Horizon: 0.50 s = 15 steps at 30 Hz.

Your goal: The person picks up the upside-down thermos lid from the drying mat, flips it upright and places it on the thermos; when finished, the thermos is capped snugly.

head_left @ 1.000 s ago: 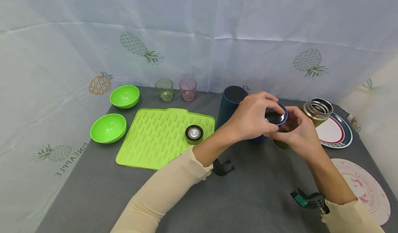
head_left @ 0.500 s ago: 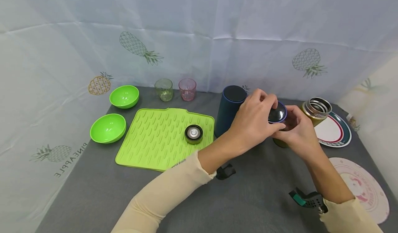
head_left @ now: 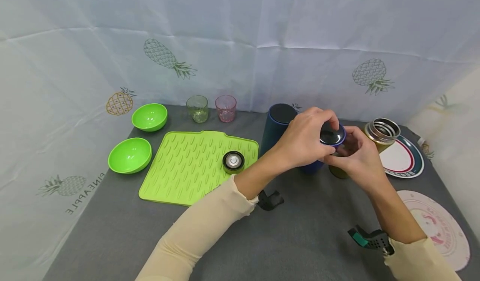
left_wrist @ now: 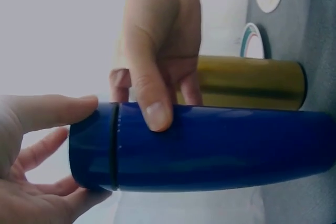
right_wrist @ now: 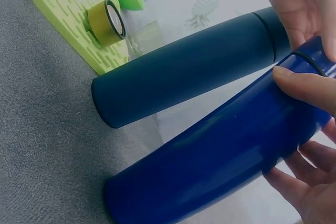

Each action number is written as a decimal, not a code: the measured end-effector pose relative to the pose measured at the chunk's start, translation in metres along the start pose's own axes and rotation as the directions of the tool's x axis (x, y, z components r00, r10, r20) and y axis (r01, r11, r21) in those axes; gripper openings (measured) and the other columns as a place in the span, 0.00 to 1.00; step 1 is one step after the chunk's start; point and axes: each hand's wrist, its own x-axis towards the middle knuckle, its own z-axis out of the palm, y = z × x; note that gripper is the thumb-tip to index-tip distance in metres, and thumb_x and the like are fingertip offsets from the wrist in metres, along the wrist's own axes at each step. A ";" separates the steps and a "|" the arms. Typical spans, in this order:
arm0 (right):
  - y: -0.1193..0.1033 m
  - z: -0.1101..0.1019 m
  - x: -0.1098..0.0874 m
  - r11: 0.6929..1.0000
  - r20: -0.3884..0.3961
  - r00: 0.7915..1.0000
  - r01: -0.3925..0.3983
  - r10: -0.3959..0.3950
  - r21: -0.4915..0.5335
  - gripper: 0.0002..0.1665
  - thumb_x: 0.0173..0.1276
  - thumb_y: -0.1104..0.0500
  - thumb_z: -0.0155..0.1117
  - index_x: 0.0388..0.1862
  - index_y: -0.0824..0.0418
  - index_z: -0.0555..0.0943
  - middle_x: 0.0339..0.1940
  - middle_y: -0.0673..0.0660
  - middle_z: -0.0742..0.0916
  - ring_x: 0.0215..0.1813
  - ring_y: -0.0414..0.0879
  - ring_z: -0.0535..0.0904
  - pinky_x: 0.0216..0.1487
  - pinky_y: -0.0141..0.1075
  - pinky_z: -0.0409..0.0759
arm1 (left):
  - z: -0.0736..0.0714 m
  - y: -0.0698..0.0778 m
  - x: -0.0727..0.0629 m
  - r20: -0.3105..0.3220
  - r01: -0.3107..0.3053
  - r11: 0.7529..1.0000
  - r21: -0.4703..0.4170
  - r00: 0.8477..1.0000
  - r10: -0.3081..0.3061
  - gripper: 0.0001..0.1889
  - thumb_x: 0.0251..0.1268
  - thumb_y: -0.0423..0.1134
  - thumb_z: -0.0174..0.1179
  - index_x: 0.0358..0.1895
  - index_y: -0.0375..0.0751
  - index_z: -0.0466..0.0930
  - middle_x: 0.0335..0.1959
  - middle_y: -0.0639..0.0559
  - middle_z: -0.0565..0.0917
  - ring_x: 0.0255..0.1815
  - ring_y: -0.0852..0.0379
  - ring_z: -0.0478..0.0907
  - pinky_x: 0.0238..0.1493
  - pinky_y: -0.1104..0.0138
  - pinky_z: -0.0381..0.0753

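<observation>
A glossy blue vacuum bottle [left_wrist: 226, 150] stands upright on the table, its lid [left_wrist: 92, 148] seated on top. My left hand [head_left: 305, 139] pinches that lid between thumb and fingers from the left. Just below the lid seam, my right hand [head_left: 356, 160] grips the bottle's body, its thumb [right_wrist: 302, 85] pressed near the neck. Beside it on the left is a taller dark teal bottle [right_wrist: 194, 66] with its lid on. Behind the right hand stands a gold bottle [head_left: 382, 135] with an uncovered steel mouth.
A gold-sided lid [head_left: 233, 161] lies upturned on a green drying mat [head_left: 187, 168]. Two green bowls [head_left: 130, 155] sit left of it, and two small glasses [head_left: 226, 108] behind. A rimmed plate [head_left: 401, 158] and a pink round mat [head_left: 438, 227] lie at right.
My left hand turned at the lid half a second ago, its knuckles shifting, and has since swung back close to its earlier pose. My right hand keeps its hold on the bottle.
</observation>
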 end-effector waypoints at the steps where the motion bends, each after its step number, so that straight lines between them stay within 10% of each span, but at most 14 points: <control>1: 0.000 0.000 0.000 1.000 0.001 1.000 0.000 0.000 0.002 0.39 0.54 0.72 0.79 0.63 0.57 0.72 0.51 0.39 0.82 0.51 0.29 0.82 0.50 0.17 0.81 | -0.001 0.000 0.001 0.016 -0.006 1.000 -0.011 1.000 0.007 0.17 0.60 0.39 0.73 0.49 0.49 0.78 0.52 0.55 0.80 0.56 0.61 0.74 0.54 0.74 0.73; 8: 0.000 0.001 0.002 1.000 -0.008 1.000 0.001 0.000 0.030 0.39 0.53 0.74 0.78 0.61 0.54 0.73 0.50 0.39 0.82 0.51 0.28 0.82 0.50 0.17 0.81 | -0.004 -0.002 0.002 0.081 -0.044 0.997 -0.063 0.996 0.049 0.17 0.62 0.33 0.70 0.52 0.47 0.76 0.56 0.54 0.79 0.61 0.60 0.72 0.60 0.74 0.71; 15: 0.004 -0.001 0.005 0.999 -0.020 0.999 0.030 -0.030 0.031 0.39 0.53 0.77 0.75 0.59 0.50 0.73 0.50 0.40 0.82 0.49 0.29 0.81 0.46 0.17 0.81 | 0.004 0.008 -0.004 0.000 0.037 0.999 0.040 0.999 -0.037 0.18 0.66 0.43 0.69 0.55 0.49 0.74 0.62 0.53 0.75 0.57 0.61 0.75 0.56 0.76 0.76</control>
